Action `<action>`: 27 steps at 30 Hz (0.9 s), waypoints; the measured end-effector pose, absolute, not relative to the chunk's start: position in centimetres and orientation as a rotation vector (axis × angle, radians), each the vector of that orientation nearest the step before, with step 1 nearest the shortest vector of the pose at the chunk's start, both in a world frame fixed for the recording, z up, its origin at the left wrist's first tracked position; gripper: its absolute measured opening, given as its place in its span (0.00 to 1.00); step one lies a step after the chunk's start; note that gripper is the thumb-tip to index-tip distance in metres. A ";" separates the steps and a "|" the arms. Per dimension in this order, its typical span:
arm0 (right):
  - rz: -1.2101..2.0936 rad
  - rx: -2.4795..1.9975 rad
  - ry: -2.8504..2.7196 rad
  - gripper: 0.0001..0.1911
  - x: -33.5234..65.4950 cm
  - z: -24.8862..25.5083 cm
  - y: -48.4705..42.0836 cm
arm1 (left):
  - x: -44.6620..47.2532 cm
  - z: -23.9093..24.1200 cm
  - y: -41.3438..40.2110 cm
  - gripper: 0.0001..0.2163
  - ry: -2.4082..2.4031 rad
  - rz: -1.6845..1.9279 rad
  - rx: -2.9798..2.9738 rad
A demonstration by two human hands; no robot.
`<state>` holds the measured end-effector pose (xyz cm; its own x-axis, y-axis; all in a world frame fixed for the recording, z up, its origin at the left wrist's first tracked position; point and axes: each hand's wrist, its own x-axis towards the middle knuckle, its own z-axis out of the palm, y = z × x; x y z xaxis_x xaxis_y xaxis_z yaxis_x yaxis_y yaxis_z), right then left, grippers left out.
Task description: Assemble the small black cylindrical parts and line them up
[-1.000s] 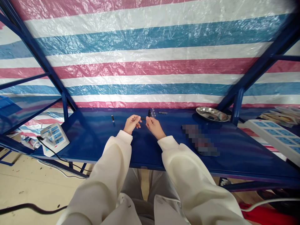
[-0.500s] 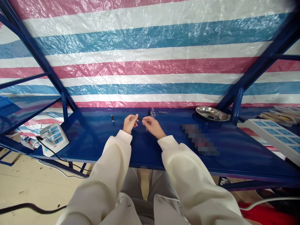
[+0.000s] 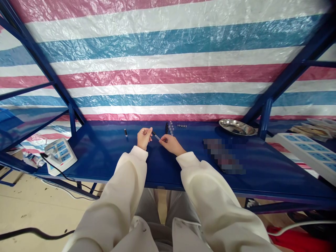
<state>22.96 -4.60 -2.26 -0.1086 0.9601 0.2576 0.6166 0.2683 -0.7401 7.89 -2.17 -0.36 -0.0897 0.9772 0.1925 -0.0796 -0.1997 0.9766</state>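
Above the middle of the blue table, my left hand (image 3: 144, 138) pinches the black end of a slim pen-like tube (image 3: 156, 136). My right hand (image 3: 170, 144) has its fingers closed around the clear end of the same tube, which slants down to the right between the hands. Just beyond my right hand lie a row of small black pieces (image 3: 166, 126) and several clear pieces (image 3: 171, 128). Some small shiny metal pieces (image 3: 182, 126) are lined up to their right. Left of my left hand, a short black-and-white pen-like piece (image 3: 125, 132) is on the table.
A round steel dish (image 3: 237, 127) sits at the back right of the table (image 3: 183, 168). A blurred-out dark object (image 3: 223, 156) lies nearer on the right. White power strips are at the left (image 3: 62, 156) and far right; blue frame posts rise at both sides.
My right hand has moved slightly down and away from my left, and the clear part of the tube now shows between them. More of the small pieces behind is uncovered.
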 end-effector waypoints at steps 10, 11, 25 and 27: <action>0.651 -1.090 -1.584 0.11 22.8 -2.1 -4.5 | 8.2 -0.2 -2.6 0.19 0.933 1.242 1.387; 0.684 -1.059 -1.622 0.11 22.7 -2.1 -4.6 | 8.2 -0.3 -2.7 0.19 0.899 1.192 1.407; 0.355 -1.518 -1.791 0.07 23.9 -2.0 -4.4 | 8.1 -0.8 -2.1 0.13 1.054 1.293 1.350; 0.303 -1.643 -1.753 0.06 24.5 -2.0 -4.3 | 8.0 -0.9 -2.0 0.12 1.077 1.329 1.350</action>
<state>24.47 -4.26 -2.00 0.0543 0.9430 0.3283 0.7782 0.1660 -0.6057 8.03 -1.96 -0.92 0.0321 0.9816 0.1883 -0.0192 -0.1877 0.9820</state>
